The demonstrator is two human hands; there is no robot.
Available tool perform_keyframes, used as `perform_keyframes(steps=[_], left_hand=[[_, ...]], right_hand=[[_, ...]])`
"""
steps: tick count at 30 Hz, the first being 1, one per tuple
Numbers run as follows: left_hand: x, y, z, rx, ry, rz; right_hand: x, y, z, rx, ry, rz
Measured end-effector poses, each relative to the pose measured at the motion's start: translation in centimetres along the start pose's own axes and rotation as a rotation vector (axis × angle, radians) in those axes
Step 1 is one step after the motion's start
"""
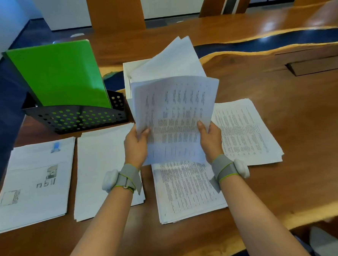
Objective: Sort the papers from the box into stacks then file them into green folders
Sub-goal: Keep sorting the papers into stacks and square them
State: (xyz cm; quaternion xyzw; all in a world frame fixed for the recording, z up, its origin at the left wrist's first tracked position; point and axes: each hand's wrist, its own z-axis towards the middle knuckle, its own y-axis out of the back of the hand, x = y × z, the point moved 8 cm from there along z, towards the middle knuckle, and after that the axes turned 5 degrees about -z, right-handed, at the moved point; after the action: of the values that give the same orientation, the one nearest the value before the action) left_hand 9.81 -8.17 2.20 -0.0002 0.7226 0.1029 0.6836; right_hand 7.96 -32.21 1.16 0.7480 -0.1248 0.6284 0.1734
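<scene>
Both hands up at frame centre holding a fanned sheaf of printed papers (173,115) upright over the table (296,179). Left hand (136,144) pinches the sheaf's left edge, thumb on the front, fingers curled behind. Right hand (210,139) pinches the right edge the same way, thumb on the front. Grey wristbands with a white pod on the left wrist (124,180) and the right wrist (229,168). The sheaf's top corners splay toward 12 o'clock, and its bottom edge hangs just above the text stack (188,194) at 6 o'clock. White box (127,81) sits behind the sheaf at 12 o'clock, mostly hidden, only its left wall showing. Second text stack (249,134) at 3 o'clock, its near corner close to the right wrist. Pale stack (99,163) at 8 o'clock, its right edge under the left wrist. Picture-page stack (35,185) at 9 o'clock, a narrow gap of wood between it and the pale stack. Green folders (60,75) stand tilted in a black perforated file holder (78,119) at 10 o'clock, just beside the box and just behind the pale stack. Bare wood from 3 to 5 o'clock beyond the right stack, and along the near edge at 6 to 7 o'clock. A blue resin strip (277,39) runs across the table at 1 to 2 o'clock.
</scene>
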Motion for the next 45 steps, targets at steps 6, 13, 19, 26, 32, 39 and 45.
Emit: perform_keyframes(steps=[6, 13, 19, 26, 32, 39, 45], left_hand=[[0.1, -2.7, 0.0, -0.067, 0.011, 0.097], [4.5, -12.2, -2.1, 0.04, 0.172, 0.262], [6.4, -20.7, -1.9, 0.108, 0.273, 0.304], [6.3, -26.3, 0.7, 0.145, 0.307, 0.398], [5.7, -26.5, 1.5, 0.1, 0.303, 0.473], [5.8, -21.8, -0.3, 0.025, 0.272, 0.414], [7.6, -14.4, -3.6, -0.082, 0.312, 0.424]], right_hand=[[-1.7, 4.6, 3.0, -0.096, -0.058, -0.089], [-5.8, 13.6, 6.2, -0.209, -0.138, -0.388], [-8.1, 20.5, 10.2, -0.245, -0.242, -0.506], [-8.2, 23.2, 15.1, -0.214, -0.307, -0.488], [-7.7, 22.8, 16.6, -0.163, -0.273, -0.639], [-6.2, 19.1, 14.1, -0.159, -0.083, -0.821], [-6.3, 12.2, 9.5, 0.042, 0.103, -0.884]])
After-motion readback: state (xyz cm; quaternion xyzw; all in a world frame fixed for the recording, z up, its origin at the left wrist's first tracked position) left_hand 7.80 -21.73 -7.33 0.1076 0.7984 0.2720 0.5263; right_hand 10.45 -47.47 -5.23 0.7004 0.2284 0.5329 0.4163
